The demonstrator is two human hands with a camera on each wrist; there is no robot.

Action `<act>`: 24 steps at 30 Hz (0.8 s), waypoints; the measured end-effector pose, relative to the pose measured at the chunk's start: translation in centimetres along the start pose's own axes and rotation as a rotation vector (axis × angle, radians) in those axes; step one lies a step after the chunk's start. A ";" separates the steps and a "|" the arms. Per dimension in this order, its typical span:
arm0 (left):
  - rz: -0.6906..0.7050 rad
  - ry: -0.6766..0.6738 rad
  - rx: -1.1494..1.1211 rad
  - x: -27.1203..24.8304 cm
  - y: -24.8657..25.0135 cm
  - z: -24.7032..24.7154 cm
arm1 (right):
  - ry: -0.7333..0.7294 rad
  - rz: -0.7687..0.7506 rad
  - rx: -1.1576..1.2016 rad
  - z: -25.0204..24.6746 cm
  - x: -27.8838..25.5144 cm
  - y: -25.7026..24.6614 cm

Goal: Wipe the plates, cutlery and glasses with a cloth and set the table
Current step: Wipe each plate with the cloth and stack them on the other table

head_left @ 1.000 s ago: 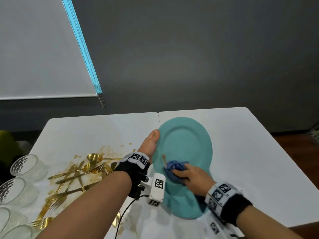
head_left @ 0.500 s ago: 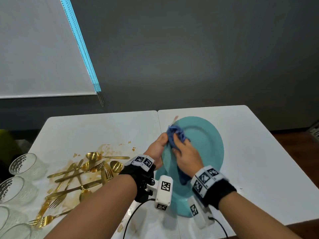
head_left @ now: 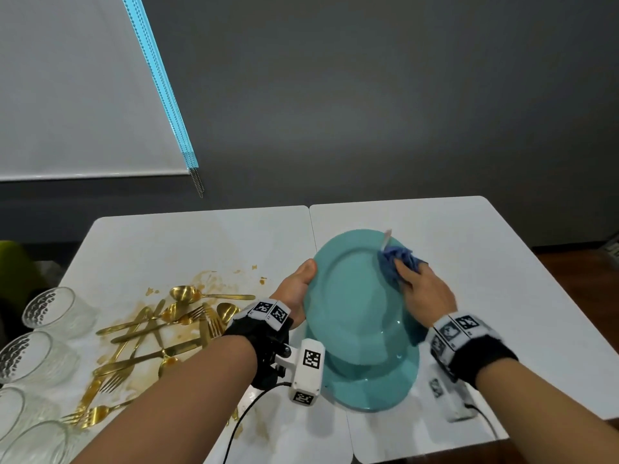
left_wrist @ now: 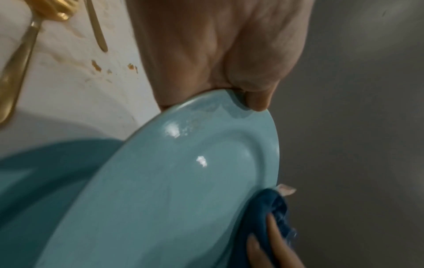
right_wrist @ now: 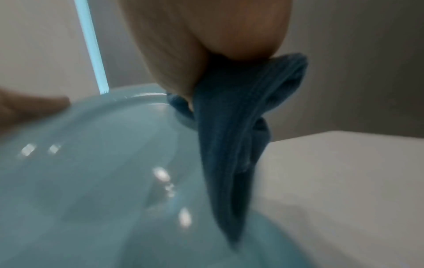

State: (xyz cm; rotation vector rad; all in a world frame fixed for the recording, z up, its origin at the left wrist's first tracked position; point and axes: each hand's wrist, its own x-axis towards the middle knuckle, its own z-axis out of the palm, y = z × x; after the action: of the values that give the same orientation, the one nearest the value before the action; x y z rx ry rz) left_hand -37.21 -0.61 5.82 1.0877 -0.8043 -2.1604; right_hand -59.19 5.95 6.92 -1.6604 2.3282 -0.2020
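A teal plate (head_left: 348,296) is tilted up above more teal plates (head_left: 371,386) stacked on the white table. My left hand (head_left: 296,289) grips the tilted plate (left_wrist: 183,181) by its left rim, thumb on the face. My right hand (head_left: 422,289) holds a bunched blue cloth (head_left: 397,259) and presses it against the plate's upper right rim. In the right wrist view the cloth (right_wrist: 231,141) hangs from my palm over the plate (right_wrist: 91,181). The left wrist view shows the cloth (left_wrist: 268,215) at the plate's far edge.
Several gold forks, spoons and knives (head_left: 160,333) lie in brown smears on the left half of the table (head_left: 201,242). Several clear glasses (head_left: 47,309) stand along the left edge. The right half of the table (head_left: 502,262) is bare white. A grey wall stands behind.
My right hand has swept the cloth from the plate's upper left rim across to its upper right rim. The left hand keeps its hold and the plate stays tilted.
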 end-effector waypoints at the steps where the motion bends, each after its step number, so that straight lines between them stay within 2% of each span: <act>1: -0.010 -0.001 0.000 -0.1 -0.4 0.5 | 0.035 0.008 0.076 0.5 0.1 -1.5; 4: -0.043 0.019 -0.006 0.2 -1.4 1.5 | 0.034 -0.095 0.219 2.7 -1.6 -5.7; 7: -0.083 0.086 -0.036 0.5 -1.5 0.8 | -0.143 -0.301 0.194 5.5 -4.3 -7.3; 10: -0.068 0.098 -0.094 0.5 -1.6 -0.6 | -0.354 -0.463 0.034 6.3 -5.3 -5.0; 13: -0.045 0.075 -0.074 -0.2 -1.7 -1.3 | -0.457 -0.475 -0.199 4.7 -4.9 -1.3; 14: -0.042 0.058 -0.063 -0.4 -1.4 -1.2 | -0.440 -0.438 -0.261 3.9 -4.5 -0.1; 16: -0.034 0.042 -0.030 -0.2 -0.9 -1.2 | -0.303 -0.274 -0.288 2.1 -3.4 1.4; 19: -0.047 0.001 0.007 -0.1 -0.5 -0.4 | -0.078 -0.002 -0.067 0.9 -1.6 0.3; 21: -0.062 -0.033 0.033 -0.2 -0.8 0.4 | -0.018 0.043 0.073 1.1 -1.2 -2.2; 24: -0.078 -0.018 0.012 0.0 -1.4 1.1 | -0.015 -0.030 0.204 2.1 -1.9 -5.7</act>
State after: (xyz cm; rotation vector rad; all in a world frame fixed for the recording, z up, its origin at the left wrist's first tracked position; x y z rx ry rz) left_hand -38.42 0.60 5.32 1.1247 -0.7964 -2.2350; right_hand -52.87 5.91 6.74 -1.5917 2.1909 -0.4167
